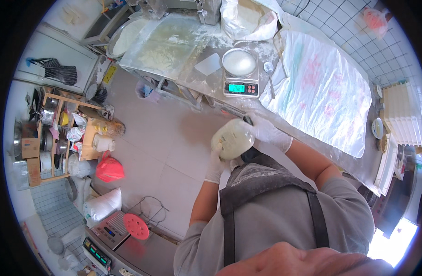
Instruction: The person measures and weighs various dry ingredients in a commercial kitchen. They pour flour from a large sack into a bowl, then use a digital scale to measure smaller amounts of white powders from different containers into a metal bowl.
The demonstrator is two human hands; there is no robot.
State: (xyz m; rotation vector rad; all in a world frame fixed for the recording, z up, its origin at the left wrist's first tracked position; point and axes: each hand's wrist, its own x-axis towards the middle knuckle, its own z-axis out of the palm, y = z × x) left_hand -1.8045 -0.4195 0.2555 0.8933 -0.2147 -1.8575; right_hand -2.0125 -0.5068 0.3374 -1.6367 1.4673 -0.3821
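Both my hands wear thin white gloves and hold a large clear jar [231, 139] with pale contents, tilted in front of my apron. My left hand [215, 166] supports the jar at its lower left side. At the upper right, my right hand [268, 134] grips the jar's dark lid or neck [248, 120]; whether the lid is loose cannot be seen. On the bench beyond, a round metal bowl [239, 62] of white granular stuff rests on a digital scale [241, 88] with a lit display. A spoon [270, 79] lies right of it, a translucent scraper [209, 64] left.
The metal bench [183, 65] is dusted with flour. An open flour sack [249, 20] stands at its back, and a white plastic sheet [324, 89] covers the right part. Leftward are a wooden shelf [88, 138], a red bag [109, 167] and a red stool-like disc [136, 226].
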